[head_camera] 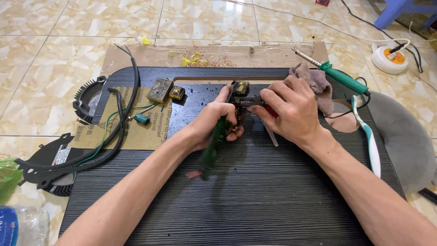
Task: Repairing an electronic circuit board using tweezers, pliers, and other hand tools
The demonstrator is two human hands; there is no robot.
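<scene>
Tiles [54, 27] of shiny beige stone make up the floor, and a low black table [255, 200] with fine ridges is set on them. A grey cushion [405, 136] is pushed against the table's right side. A flat sheet of brown cardboard [136, 57] is laid under the far edge, with bits of yellow wire [193, 59] scattered on it. Thick black cables [120, 123] are curled over the left side, beside a round black fan part [88, 98]. A white power socket [390, 58] is seen on the floor at the top right.

A green soldering iron [341, 77] is rested at the far right of the table, next to a crumpled brown rag [314, 82]. A white and teal toothbrush [371, 141] is laid along the right edge. Two small boxy parts [165, 90] are placed on a brown paper sheet.

In the middle, a dirty green circuit board [214, 146] is gripped by the left hand [214, 125], which is closed around it; the board is blurred. Small pliers [250, 102] with red handles are clutched in the right hand [289, 111], and their tip is pressed to the top of the board, just above the table
</scene>
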